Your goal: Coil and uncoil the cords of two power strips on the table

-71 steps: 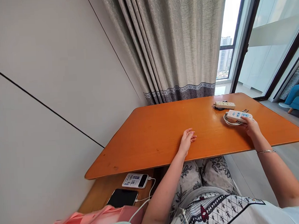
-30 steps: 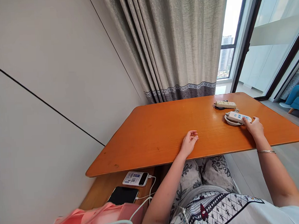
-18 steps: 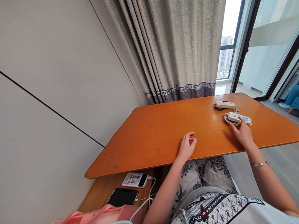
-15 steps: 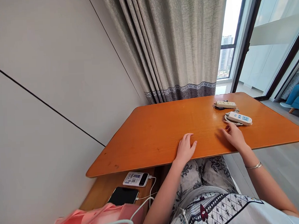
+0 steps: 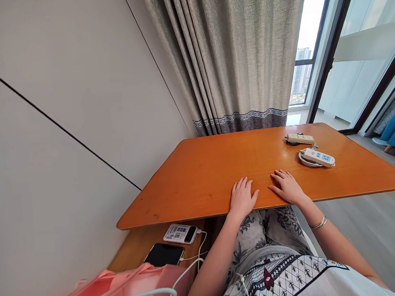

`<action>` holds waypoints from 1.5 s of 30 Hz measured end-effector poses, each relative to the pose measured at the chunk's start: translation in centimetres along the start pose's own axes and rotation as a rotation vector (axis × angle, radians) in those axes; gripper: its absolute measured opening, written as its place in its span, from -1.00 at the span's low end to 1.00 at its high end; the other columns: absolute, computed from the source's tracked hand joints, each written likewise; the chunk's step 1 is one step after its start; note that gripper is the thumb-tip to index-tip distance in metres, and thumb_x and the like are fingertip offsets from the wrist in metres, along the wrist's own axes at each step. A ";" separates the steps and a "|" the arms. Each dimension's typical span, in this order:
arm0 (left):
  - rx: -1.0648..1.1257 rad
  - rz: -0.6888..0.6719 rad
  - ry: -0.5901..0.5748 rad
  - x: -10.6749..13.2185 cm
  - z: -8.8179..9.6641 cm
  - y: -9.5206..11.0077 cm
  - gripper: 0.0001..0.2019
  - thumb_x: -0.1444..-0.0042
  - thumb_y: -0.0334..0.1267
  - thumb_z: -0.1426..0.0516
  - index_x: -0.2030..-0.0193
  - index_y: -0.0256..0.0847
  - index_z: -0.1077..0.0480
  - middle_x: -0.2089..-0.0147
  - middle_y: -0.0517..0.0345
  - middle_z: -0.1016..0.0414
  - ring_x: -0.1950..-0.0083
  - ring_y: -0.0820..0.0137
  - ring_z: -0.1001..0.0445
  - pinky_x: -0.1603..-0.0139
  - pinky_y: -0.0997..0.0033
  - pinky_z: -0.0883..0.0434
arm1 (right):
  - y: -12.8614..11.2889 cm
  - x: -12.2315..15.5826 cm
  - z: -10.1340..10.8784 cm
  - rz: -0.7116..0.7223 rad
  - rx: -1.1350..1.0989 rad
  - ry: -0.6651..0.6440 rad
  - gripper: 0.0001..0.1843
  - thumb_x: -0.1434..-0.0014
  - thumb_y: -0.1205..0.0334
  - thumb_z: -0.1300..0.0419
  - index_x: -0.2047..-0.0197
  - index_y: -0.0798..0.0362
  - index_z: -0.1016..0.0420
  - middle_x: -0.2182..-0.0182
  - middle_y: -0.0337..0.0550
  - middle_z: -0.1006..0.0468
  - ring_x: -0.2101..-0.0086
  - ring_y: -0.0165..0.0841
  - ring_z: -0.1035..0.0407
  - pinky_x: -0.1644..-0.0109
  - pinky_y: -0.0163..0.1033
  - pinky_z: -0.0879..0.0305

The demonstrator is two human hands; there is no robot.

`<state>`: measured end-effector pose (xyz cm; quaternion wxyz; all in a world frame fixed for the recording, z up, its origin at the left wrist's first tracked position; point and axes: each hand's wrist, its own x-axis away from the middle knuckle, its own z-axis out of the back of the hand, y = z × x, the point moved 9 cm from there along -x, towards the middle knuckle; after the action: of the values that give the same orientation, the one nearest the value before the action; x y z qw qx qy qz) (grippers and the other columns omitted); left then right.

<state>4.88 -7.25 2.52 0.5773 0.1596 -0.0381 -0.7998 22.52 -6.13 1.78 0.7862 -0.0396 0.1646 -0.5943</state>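
Note:
My left hand [image 5: 243, 196] lies flat near the front edge of the orange-brown wooden table [image 5: 192, 178], its fingers stretched out and holding nothing. To its right, my right hand [image 5: 288, 187] also rests on the tabletop, fingers spread, with a bracelet on the wrist. Beyond the right hand sits a white power strip [image 5: 319, 157] with blue sockets, its pale cable coiled beside it. Farther back is a second, cream-coloured power strip [image 5: 300, 138] with a dark cord partly under it. Neither hand touches a strip.
Below the table's left front edge, a white power bank [image 5: 180, 234] and a black-screened phone [image 5: 164, 254] lie on a lower wooden surface, with white cables attached. A pink bag [image 5: 131, 286] stands nearer me. A grey curtain [image 5: 239, 63] hangs behind the table.
My right hand has moved left, away from the white power strip, and now lies flat on the table. My left hand stays in place, its fingers flattened a little more.

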 end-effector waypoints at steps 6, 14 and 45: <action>0.006 -0.006 0.009 0.0 0.2 0.0 -0.51 -0.34 -0.06 -0.02 -0.28 -0.30 -0.35 -0.42 -0.19 -0.26 -0.46 0.07 -0.18 -0.47 -0.04 -0.10 | -0.2 0.1 0.4 0.002 -0.002 0.003 -0.39 -0.34 -0.09 -0.08 -0.30 0.11 -0.39 -0.34 0.12 -0.31 -0.36 0.01 -0.10 -0.42 0.17 -0.01; 0.002 -0.020 0.021 0.1 0.1 0.0 -0.52 -0.34 -0.04 -0.02 -0.27 -0.26 -0.35 -0.41 -0.16 -0.28 -0.46 0.07 -0.18 -0.46 -0.05 -0.10 | -0.4 0.1 0.4 0.001 0.006 -0.005 -0.40 -0.34 -0.08 -0.08 -0.30 0.11 -0.39 -0.33 0.10 -0.32 -0.35 0.03 -0.11 -0.42 0.17 -0.01; 0.015 -0.017 -0.007 0.1 -0.2 -0.2 -0.50 -0.34 -0.03 0.01 -0.29 -0.27 -0.33 -0.43 -0.14 -0.26 -0.47 0.08 -0.15 -0.47 -0.03 -0.07 | -0.1 0.1 0.2 0.022 -0.011 0.047 -0.43 -0.34 -0.07 -0.08 -0.26 0.11 -0.43 -0.30 0.12 -0.36 -0.33 0.01 -0.15 -0.39 0.17 -0.05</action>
<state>4.73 -7.26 2.28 0.5692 0.1616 -0.0449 -0.8049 22.48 -6.33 1.96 0.7884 -0.0282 0.1866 -0.5856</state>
